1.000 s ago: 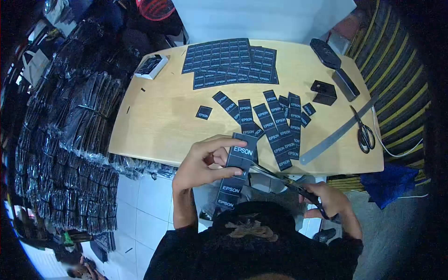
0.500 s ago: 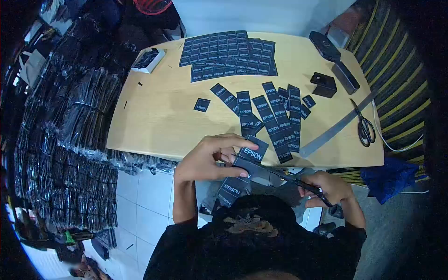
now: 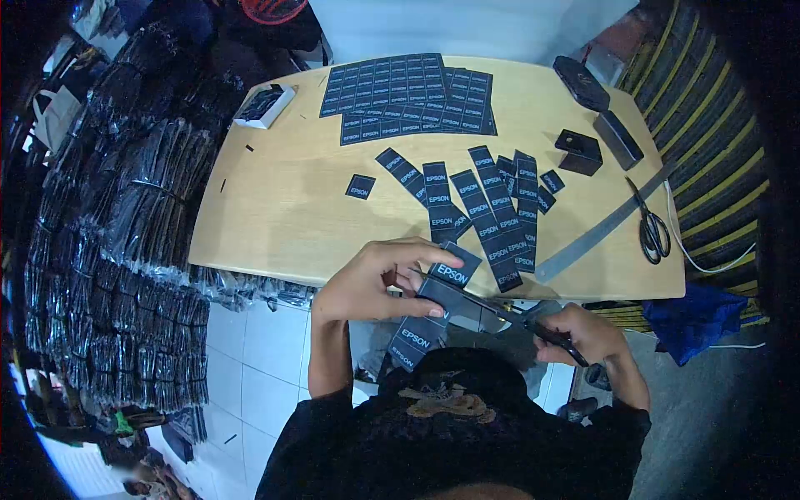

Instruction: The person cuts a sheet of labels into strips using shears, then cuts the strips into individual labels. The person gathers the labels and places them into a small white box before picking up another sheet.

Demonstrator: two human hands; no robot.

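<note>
My left hand (image 3: 367, 283) pinches a dark strip of EPSON labels (image 3: 415, 335) between thumb and fingers, just in front of the table edge. The strip runs down from the hand toward my chest, and its upper label lies under my fingertips. My right hand (image 3: 590, 332) is closed around the handles of black-handled scissors (image 3: 518, 317). Their blades are spread and point left, reaching the strip right beside my left fingertips. Beyond my hands, cut label strips (image 3: 486, 218) lie fanned out on the table (image 3: 275, 200), and a single label square (image 3: 360, 187) sits to their left.
Uncut label sheets (image 3: 383, 87) lie at the back. A second pair of scissors (image 3: 653, 233) and a metal ruler (image 3: 600, 229) rest at right, near a black case (image 3: 581, 83) and dark boxes (image 3: 618, 140). Bundled plastic-wrapped goods (image 3: 150, 200) are stacked at left.
The scissors' blades have spread apart and their handles have shifted slightly in my right hand. My left hand and the label strip stay almost still.
</note>
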